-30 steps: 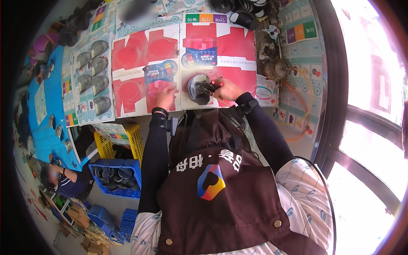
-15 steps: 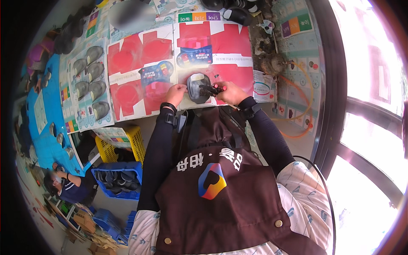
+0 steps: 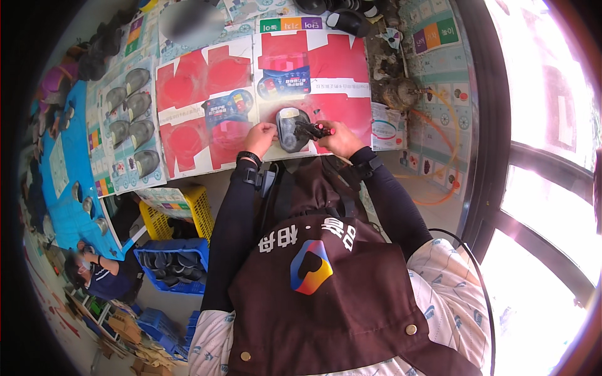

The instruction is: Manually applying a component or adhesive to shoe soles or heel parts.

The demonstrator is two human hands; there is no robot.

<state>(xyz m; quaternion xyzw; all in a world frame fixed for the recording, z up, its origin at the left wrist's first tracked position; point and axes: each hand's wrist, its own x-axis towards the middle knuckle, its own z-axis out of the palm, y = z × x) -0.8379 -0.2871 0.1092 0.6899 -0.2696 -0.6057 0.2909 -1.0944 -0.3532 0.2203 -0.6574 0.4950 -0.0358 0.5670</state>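
Observation:
A dark grey shoe (image 3: 291, 133) with a pale patch at its far end lies near the front edge of the table (image 3: 248, 164). My left hand (image 3: 258, 139) is at its left side, fingertips pinched together at the rim. On the other side, my right hand (image 3: 342, 139) is closed around a dark spray gun (image 3: 305, 130) with red knobs. The gun's front end points left at the shoe and partly covers its right side. The fingers under the gun are hidden.
Several grey shoes (image 3: 139, 103) stand in rows at the left. Red printed card sheets (image 3: 182, 78) cover the table. Below are a yellow crate (image 3: 199, 210) and a blue crate (image 3: 204, 250) of dark shoes. Orange hoses (image 3: 448, 141) hang at the right. A person (image 3: 113, 276) works at lower left.
Both hands stay almost where they were, with the spray gun still held over the right side of the shoe. The whole view has shifted slightly.

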